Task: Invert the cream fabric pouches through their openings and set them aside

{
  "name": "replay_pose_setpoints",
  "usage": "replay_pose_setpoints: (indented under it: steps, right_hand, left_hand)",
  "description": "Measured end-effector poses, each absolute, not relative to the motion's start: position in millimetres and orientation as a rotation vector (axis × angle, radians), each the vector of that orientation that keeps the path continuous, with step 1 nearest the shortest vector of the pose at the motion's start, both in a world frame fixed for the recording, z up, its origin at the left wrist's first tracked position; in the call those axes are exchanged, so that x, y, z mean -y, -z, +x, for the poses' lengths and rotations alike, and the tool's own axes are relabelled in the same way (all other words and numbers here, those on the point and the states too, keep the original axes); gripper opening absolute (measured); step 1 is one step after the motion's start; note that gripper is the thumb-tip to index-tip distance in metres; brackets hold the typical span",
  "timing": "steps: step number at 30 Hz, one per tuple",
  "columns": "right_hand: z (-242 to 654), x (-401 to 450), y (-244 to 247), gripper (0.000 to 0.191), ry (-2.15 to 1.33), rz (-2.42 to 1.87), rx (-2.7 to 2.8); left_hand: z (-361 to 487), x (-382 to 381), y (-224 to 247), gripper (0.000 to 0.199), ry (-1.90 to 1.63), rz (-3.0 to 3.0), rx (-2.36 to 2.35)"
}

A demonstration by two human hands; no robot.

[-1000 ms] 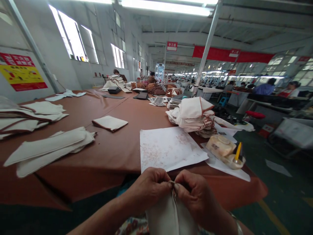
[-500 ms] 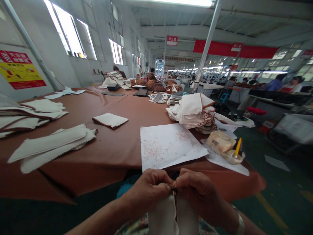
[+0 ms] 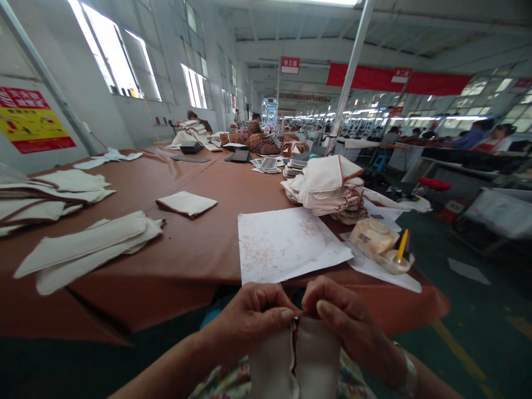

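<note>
A cream fabric piece (image 3: 313, 360) with a brown-edged slit down its middle hangs over my lap, below the table's front edge. My left hand (image 3: 253, 321) pinches its top edge just left of the slit. On the other side, my right hand (image 3: 347, 318) grips the same edge, thumb and index finger pressed close together. The fingertips nearly meet above the slit. A small bright spot shows between them, too small to make out.
On the brown table (image 3: 195, 249) lie a white sheet with brown scraps (image 3: 286, 244), a cream stack (image 3: 328, 183), a plastic container (image 3: 378, 241) with a yellow tool, and cream pieces (image 3: 91, 246) at the left. People sit in the background.
My right thumb and fingers have lifted and shifted slightly at the fabric's top edge, showing more of the thumb. The fabric's right half is more exposed. The view has shifted slightly.
</note>
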State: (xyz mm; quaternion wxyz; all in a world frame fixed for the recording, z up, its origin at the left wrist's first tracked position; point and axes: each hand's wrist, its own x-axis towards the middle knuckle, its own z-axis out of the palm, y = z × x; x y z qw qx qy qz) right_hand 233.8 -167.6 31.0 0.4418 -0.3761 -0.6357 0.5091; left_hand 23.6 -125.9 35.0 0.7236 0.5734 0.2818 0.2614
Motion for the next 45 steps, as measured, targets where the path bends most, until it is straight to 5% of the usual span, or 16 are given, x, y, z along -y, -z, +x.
replay_pose_setpoints:
  steps: [6,15,20,25,45]
  right_hand:
    - [236,157,-57,0.035,-1.540,-0.981,1.709]
    - [230,166,-48,0.025,-1.230,-0.826,1.866]
    - [235,170,-39,0.028,-1.368,-0.885,1.717]
    - [238,172,-39,0.029,-1.326,-0.955,1.756]
    - [254,160,-53,0.049,-1.272,-1.041,1.718]
  left_hand:
    - [23,125,-46,0.032,-0.583,1.370,-0.603]
    - [31,139,-28,0.034,-0.606,0.968,-0.505]
    - [26,129,-38,0.057,-0.608,1.059,-0.543]
    - [20,125,-49,0.039,-0.425,1.145,-0.575]
    - [1,116,-80,0.043,-0.310,1.576,-0.537]
